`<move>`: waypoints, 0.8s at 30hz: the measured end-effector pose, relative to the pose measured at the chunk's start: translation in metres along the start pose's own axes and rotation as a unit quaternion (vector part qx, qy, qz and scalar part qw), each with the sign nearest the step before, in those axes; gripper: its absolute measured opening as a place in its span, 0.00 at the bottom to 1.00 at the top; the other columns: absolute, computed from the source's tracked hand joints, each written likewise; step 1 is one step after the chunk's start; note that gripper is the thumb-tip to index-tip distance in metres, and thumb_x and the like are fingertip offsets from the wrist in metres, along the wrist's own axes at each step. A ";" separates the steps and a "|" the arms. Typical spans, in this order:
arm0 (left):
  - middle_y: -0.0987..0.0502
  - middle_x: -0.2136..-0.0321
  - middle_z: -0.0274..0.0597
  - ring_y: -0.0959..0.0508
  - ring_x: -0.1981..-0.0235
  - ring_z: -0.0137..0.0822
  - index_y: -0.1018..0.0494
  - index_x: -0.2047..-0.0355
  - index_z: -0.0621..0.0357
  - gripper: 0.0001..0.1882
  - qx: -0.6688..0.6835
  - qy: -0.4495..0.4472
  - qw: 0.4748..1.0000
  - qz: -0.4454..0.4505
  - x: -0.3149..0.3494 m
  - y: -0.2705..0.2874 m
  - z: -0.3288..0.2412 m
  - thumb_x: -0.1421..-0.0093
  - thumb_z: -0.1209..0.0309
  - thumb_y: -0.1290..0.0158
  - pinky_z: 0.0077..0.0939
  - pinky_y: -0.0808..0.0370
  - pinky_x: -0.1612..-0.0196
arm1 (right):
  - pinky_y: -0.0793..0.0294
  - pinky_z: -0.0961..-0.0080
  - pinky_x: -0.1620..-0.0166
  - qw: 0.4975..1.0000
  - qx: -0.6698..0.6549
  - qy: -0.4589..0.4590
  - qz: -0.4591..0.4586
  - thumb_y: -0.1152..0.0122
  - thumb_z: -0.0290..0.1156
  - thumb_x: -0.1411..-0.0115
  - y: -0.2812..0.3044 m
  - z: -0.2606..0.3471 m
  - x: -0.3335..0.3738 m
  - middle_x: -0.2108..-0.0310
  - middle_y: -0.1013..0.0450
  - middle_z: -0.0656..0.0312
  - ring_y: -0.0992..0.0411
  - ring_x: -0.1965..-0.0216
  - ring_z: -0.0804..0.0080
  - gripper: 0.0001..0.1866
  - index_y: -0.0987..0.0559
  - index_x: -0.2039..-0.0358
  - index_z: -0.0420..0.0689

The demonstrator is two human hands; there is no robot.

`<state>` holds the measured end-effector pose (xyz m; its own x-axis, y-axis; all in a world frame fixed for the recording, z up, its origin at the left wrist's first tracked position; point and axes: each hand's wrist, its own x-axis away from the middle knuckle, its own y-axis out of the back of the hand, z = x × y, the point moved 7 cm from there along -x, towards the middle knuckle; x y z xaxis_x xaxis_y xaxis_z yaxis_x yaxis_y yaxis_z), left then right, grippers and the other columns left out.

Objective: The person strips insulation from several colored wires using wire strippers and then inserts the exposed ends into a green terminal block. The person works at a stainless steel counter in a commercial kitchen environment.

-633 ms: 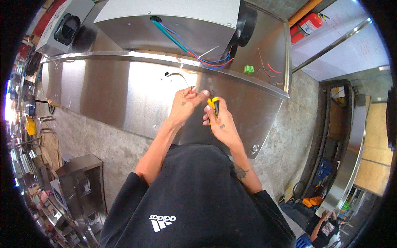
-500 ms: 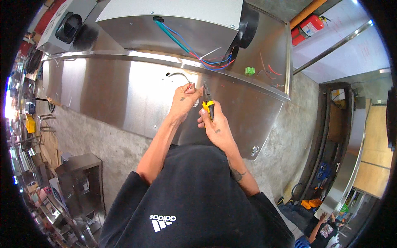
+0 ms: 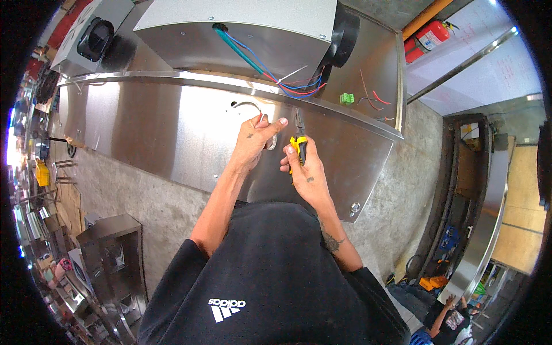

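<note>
My left hand (image 3: 251, 144) is closed round the end of a thin grey cable (image 3: 249, 104), its thumb lifted and pointing right. The cable comes out of a small hole in the steel panel (image 3: 144, 126), and its tip is partly hidden by my fingers. To the right, my right hand (image 3: 309, 172) grips pliers (image 3: 299, 138) with yellow and black handles. Their metal jaws point away from me over the panel, apart from the cable. A round metal fitting (image 3: 271, 142) shows on the panel beside my left hand.
Beyond the panel's raised edge stands a metal box (image 3: 247, 43) trailing a green sleeve with blue and red wires (image 3: 299, 89). A green terminal block (image 3: 347, 98) and wire scraps (image 3: 371, 98) lie at its right. A fire extinguisher (image 3: 428, 40) is far right; another person (image 3: 448, 319) is lower right.
My right hand has moved the pliers right and slightly nearer to me, away from the left hand. My left thumb has lifted off the cable's tip.
</note>
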<state>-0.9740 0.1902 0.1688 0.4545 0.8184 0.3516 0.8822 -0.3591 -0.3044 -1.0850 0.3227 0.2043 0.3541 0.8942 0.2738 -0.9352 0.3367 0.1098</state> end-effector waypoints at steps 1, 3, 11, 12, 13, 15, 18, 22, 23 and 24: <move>0.38 0.82 0.20 0.39 0.82 0.19 0.42 0.78 0.40 0.31 0.013 0.002 1.000 0.002 -0.001 0.001 0.001 0.37 0.66 0.25 0.22 0.44 0.78 | 0.14 0.71 0.54 1.000 -0.003 0.001 0.003 0.44 0.43 0.18 -0.001 0.000 0.000 0.53 0.22 0.56 0.20 0.59 0.73 0.27 0.34 0.32 0.36; 0.38 0.82 0.20 0.39 0.82 0.19 0.42 0.78 0.39 0.31 0.016 0.004 1.000 0.007 0.000 0.001 -0.003 0.37 0.67 0.26 0.21 0.44 0.78 | 0.14 0.71 0.54 1.000 -0.012 0.003 0.010 0.44 0.43 0.18 -0.003 -0.002 0.000 0.53 0.22 0.56 0.20 0.59 0.73 0.27 0.35 0.31 0.36; 0.37 0.80 0.21 0.39 0.81 0.19 0.42 0.75 0.40 0.29 0.032 -0.010 0.999 0.020 0.002 0.004 -0.004 0.36 0.66 0.26 0.21 0.44 0.77 | 0.14 0.70 0.54 1.000 -0.006 -0.005 0.006 0.44 0.42 0.18 -0.005 -0.003 0.003 0.54 0.22 0.56 0.20 0.60 0.72 0.27 0.34 0.31 0.36; 0.37 0.80 0.21 0.39 0.81 0.19 0.42 0.75 0.40 0.29 0.029 -0.009 0.999 0.019 0.003 0.004 -0.003 0.36 0.66 0.26 0.21 0.44 0.77 | 0.14 0.70 0.54 1.000 -0.003 -0.004 0.004 0.45 0.42 0.18 -0.004 -0.002 0.004 0.54 0.22 0.56 0.20 0.60 0.73 0.26 0.34 0.31 0.36; 0.37 0.80 0.21 0.39 0.80 0.19 0.42 0.75 0.40 0.29 0.025 -0.008 0.999 0.019 0.003 0.005 -0.002 0.36 0.65 0.26 0.21 0.44 0.76 | 0.14 0.70 0.55 1.000 -0.002 -0.007 0.005 0.45 0.42 0.18 -0.004 -0.001 0.005 0.54 0.22 0.56 0.20 0.60 0.73 0.26 0.34 0.32 0.37; 0.37 0.79 0.21 0.39 0.80 0.19 0.42 0.76 0.40 0.30 -0.003 -0.008 1.000 0.005 0.003 0.003 -0.003 0.36 0.65 0.26 0.21 0.44 0.75 | 0.15 0.71 0.56 1.000 0.002 -0.011 0.001 0.45 0.41 0.18 0.001 0.002 0.004 0.55 0.22 0.56 0.20 0.60 0.73 0.26 0.34 0.32 0.37; 0.38 0.79 0.21 0.39 0.78 0.19 0.42 0.75 0.41 0.29 -0.008 -0.019 1.000 0.009 0.007 -0.001 -0.006 0.36 0.64 0.26 0.22 0.43 0.73 | 0.16 0.72 0.58 0.999 -0.032 0.013 -0.022 0.44 0.41 0.19 0.010 0.000 0.002 0.56 0.22 0.57 0.20 0.62 0.74 0.24 0.33 0.33 0.37; 0.37 0.77 0.22 0.37 0.75 0.20 0.40 0.72 0.42 0.27 0.008 -0.024 0.999 0.024 0.020 -0.007 -0.014 0.35 0.66 0.28 0.22 0.42 0.71 | 0.17 0.74 0.59 0.990 -0.050 0.037 -0.124 0.42 0.41 0.20 0.072 0.020 -0.025 0.56 0.23 0.60 0.21 0.63 0.75 0.23 0.30 0.35 0.39; 0.33 0.71 0.24 0.32 0.72 0.21 0.36 0.64 0.43 0.20 0.017 -0.031 0.999 0.035 0.020 -0.003 -0.009 0.33 0.71 0.32 0.22 0.38 0.69 | 0.17 0.74 0.59 0.987 -0.025 0.049 -0.153 0.42 0.43 0.20 0.090 0.033 -0.035 0.57 0.23 0.60 0.21 0.62 0.77 0.24 0.30 0.35 0.39; 0.32 0.69 0.25 0.32 0.71 0.21 0.36 0.62 0.45 0.19 0.056 -0.035 0.997 0.039 0.022 -0.004 -0.006 0.33 0.70 0.32 0.23 0.36 0.67 | 0.17 0.75 0.60 0.982 0.005 0.058 -0.181 0.43 0.44 0.20 0.110 0.049 -0.043 0.57 0.23 0.61 0.22 0.62 0.78 0.24 0.29 0.35 0.40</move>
<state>-0.9671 0.2071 0.1833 0.5076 0.8207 0.2621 0.8237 -0.3731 -0.4270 -1.2033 0.3065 0.2516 0.6596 0.7443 0.1046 -0.7480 0.6364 0.1887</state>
